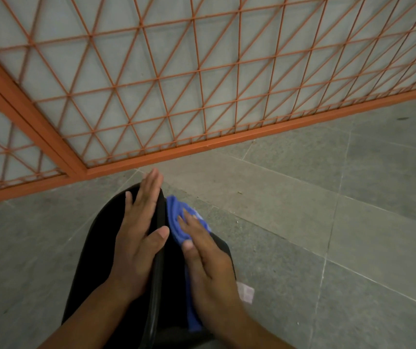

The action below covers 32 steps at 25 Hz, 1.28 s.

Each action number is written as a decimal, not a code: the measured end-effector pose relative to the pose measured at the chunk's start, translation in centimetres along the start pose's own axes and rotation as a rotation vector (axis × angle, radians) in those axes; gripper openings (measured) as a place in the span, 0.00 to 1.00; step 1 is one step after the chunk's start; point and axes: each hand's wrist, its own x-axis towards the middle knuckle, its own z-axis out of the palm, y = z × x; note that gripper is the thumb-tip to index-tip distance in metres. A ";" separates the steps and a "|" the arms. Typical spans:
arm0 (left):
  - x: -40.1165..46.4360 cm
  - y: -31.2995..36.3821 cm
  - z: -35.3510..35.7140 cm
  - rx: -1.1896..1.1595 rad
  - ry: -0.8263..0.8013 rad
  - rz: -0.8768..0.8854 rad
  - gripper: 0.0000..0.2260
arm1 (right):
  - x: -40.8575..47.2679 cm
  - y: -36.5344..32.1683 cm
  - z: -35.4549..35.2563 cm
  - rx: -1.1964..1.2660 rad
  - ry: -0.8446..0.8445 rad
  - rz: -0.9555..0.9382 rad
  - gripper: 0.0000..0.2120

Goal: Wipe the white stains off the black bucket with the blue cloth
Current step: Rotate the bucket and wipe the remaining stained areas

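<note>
Flanking one bucket [93, 248] — two hands (one cloth [176, 222])

The black bucket [96, 248] looks like smooth plastic, its rim faintly glossy. Against its side lies the blue cloth [176, 220], soft and matt. Beyond the bucket stands an orange painted metal grille [201, 71]. The floor [327, 197] is matt, speckled grey stone tile.

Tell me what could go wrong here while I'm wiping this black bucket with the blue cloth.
The left hand only rests flat on the black bucket, fingers straight, so the bucket might slide or roll on the smooth tiled floor under wiping pressure. The right hand presses the blue cloth without curling round it, so the cloth could bunch or slip away.
</note>
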 end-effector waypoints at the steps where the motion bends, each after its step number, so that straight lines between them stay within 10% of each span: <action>1: 0.0 -0.1 -0.2 0.007 -0.006 -0.008 0.31 | 1.4 -0.6 0.4 0.014 -0.037 -0.048 0.16; 9: -0.2 0.8 0.4 0.004 -0.016 -0.031 0.33 | 5.7 4.5 -1.3 0.001 -0.079 0.269 0.15; 15: 0.2 1.4 0.1 -0.008 -0.055 -0.010 0.32 | 6.0 0.6 0.0 0.142 -0.119 0.046 0.15; 22: 0.1 1.2 0.3 -0.050 0.019 -0.079 0.32 | 7.4 7.1 -2.0 -0.193 -0.154 0.346 0.17; 32: 0.5 2.7 0.7 0.015 -0.026 -0.049 0.30 | 0.0 11.8 -4.6 -0.327 0.129 0.553 0.16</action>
